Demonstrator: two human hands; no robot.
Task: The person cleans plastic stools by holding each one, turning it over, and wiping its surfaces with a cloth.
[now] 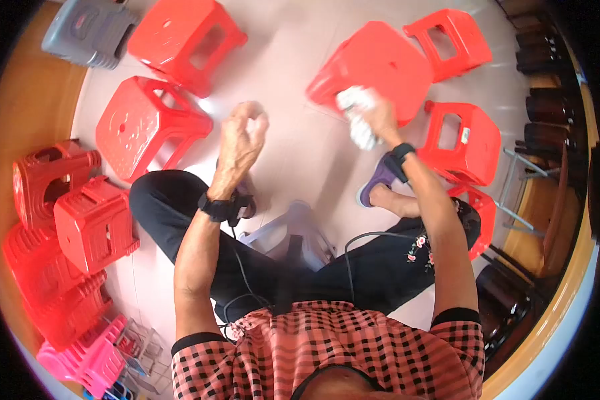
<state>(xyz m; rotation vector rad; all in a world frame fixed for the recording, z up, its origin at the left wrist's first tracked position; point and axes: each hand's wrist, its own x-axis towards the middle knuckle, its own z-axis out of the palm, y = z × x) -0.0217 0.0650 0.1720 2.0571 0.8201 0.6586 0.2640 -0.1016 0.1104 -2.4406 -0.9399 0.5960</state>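
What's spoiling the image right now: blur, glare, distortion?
Head view: right hand and white cloth motion-smeared, left hand slightly blurred; head view: white highlights on the red stool left of that hand, with a bright glare patch on the floor; head view: brown wall bowed, corners black.

Red stools (387,57): smooth plastic, glossy. White rag (362,133): cloth, matt. Floor (297,157): smooth, low sheen. Trousers (168,203): cloth, matt.

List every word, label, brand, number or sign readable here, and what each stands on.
No text can be read.
Small white label on a red stool, right side: too small.
Reddish mark on the gray stool, upper left: too blurred.
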